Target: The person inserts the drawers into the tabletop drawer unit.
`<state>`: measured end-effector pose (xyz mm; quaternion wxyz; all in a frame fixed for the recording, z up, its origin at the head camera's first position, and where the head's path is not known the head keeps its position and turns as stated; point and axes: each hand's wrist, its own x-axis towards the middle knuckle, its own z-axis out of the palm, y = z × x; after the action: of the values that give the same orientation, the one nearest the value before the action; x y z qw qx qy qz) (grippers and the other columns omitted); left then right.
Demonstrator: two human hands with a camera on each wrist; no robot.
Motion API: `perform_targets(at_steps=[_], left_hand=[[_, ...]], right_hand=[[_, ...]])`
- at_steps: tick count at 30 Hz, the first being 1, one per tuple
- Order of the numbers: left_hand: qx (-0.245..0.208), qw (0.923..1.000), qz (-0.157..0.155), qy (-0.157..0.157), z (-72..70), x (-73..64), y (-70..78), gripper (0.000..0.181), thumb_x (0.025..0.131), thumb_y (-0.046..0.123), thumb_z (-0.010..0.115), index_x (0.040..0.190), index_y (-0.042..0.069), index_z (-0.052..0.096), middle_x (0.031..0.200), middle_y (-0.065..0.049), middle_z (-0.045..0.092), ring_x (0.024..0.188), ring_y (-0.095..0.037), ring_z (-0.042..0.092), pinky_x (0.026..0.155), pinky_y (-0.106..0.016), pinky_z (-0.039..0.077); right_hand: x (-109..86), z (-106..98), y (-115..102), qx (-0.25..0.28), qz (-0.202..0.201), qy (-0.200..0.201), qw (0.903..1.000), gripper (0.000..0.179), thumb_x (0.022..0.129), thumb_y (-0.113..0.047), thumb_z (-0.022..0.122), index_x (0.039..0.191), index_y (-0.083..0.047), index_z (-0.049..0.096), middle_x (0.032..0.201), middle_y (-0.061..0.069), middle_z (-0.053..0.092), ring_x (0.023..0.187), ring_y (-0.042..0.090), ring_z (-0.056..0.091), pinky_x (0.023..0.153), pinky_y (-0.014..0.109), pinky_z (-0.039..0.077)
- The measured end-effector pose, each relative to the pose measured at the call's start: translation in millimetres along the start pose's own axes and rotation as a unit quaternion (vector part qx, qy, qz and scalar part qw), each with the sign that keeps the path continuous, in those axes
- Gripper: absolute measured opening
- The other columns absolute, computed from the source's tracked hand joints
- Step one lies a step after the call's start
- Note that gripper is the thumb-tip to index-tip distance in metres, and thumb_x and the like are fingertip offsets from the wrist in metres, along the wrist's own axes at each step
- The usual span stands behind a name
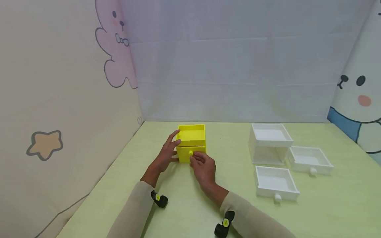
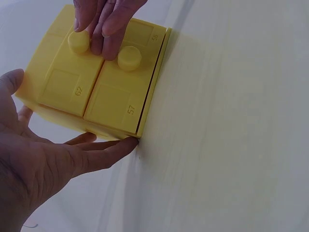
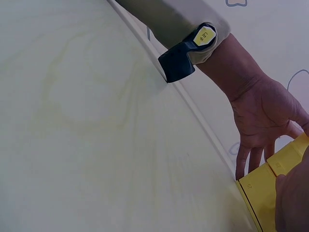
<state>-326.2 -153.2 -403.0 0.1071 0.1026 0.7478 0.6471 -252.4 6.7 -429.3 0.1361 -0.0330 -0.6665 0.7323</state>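
A small yellow drawer box (image 1: 191,143) stands on the table, with a recessed top and two flush drawers marked 62 and 57. My left hand (image 1: 165,154) rests against its left side, fingers spread and fairly straight, thumb near the top edge in the left wrist view. With curled fingertips, my right hand (image 1: 204,167) pinches the upper drawer's round knob (image 2: 78,42). The lower drawer's knob (image 2: 130,58) is close beside those fingers. In the right wrist view, the back of the right hand covers part of the yellow front, while the left hand (image 3: 263,113) shows its palm.
To the right stands a white drawer box (image 1: 269,143) with an open front. Beside it lies one white drawer (image 1: 311,160), and another white drawer (image 1: 276,181) lies in front. A printed cloth wall (image 1: 59,99) borders the table's left edge.
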Motion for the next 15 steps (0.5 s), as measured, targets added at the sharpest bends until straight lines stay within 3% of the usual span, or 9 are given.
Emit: perform_targets(at_steps=[15], left_hand=[[-0.002,0.9999,0.013,-0.001,-0.5,3.4,-4.1,0.054,0.103,0.047,0.046,0.152,0.044,0.026,0.160,-0.014,0.020,0.131,-0.057,0.040,0.097,-0.069,0.040]], right_hand=[[7.5,-0.4,2.0,-0.002,-0.018,-0.009,0.9998,0.023,0.091,0.001,0.068,0.114,0.006,0.067,0.106,0.020,0.072,0.094,0.033,0.072,0.073,0.030,0.059]])
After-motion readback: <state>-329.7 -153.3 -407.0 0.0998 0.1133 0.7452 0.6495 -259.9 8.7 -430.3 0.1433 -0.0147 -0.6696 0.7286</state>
